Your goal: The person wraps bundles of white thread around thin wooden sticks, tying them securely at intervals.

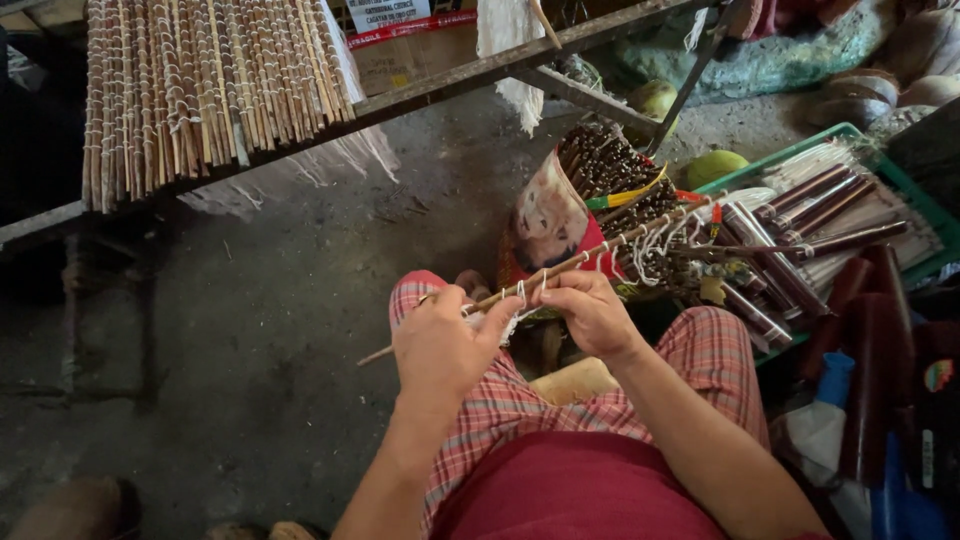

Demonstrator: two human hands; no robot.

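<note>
A concrete floor fills most of the view, dark and bare toward the left. Along its far edge a rough wooden rack carries a mat of sticks already bound side by side with white string. At the right, a green tray holds dark brown rolls, and beside it a sack stands packed with dark sticks.

The person sits with knees apart in plaid trousers. A long thin stick runs slantwise above the lap, from the floor side at lower left up toward the tray. The left hand pinches it near its lower end, fingers curled around it. The right hand pinches white string against the stick just beside the left.

The work appears to be at the tying stage: string is being looped or knotted along the stick. The next loop would likely call for a steady grip by the left while the right draws the string tight.

The knot itself is hidden by the fingers. The stick's far end blurs into the sack's contents, and the heap at the right edge is cut off and too dark to tell.
</note>
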